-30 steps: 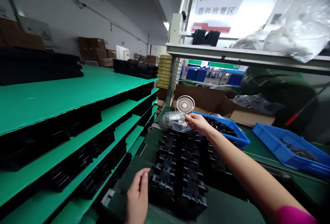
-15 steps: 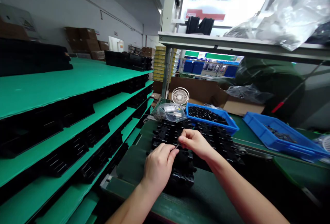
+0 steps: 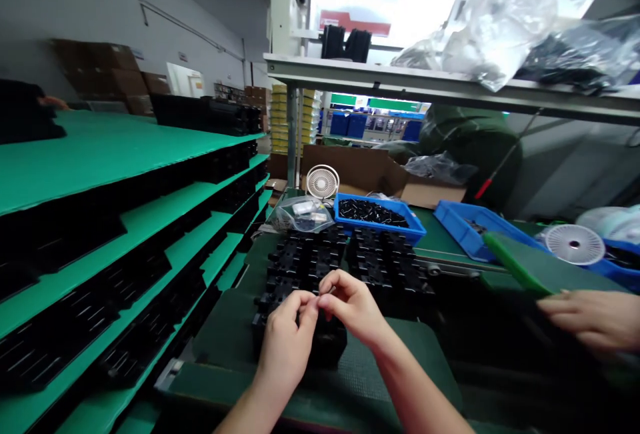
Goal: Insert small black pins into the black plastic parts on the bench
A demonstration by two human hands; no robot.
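My left hand [image 3: 291, 327] has its thumb and index finger pinched together above black plastic parts. Against its fingertips, my right hand [image 3: 353, 306] is also pinched. Whatever sits between the fingertips is too small to make out. Rows of black plastic parts [image 3: 285, 262] stand on the green work surface [image 3: 220, 334] under and beyond both hands. A second group of black parts [image 3: 387, 257] lies to the right. Behind them is a blue bin [image 3: 418, 234] of small black pieces, with a clear plastic bag [image 3: 305, 214] at its left.
Stacked green sheets [image 3: 125, 147] with black parts between them fill the left. A white fan [image 3: 323, 182] stands behind the bag. At right are another blue bin [image 3: 453, 221], a second fan [image 3: 575, 245] and another person's hand [image 3: 595, 319] at a green board [image 3: 555, 267].
The view has turned right. My hands have come closer together, and the thin piece seen between them earlier is now hidden. Another person's hand and a green board have appeared at right.
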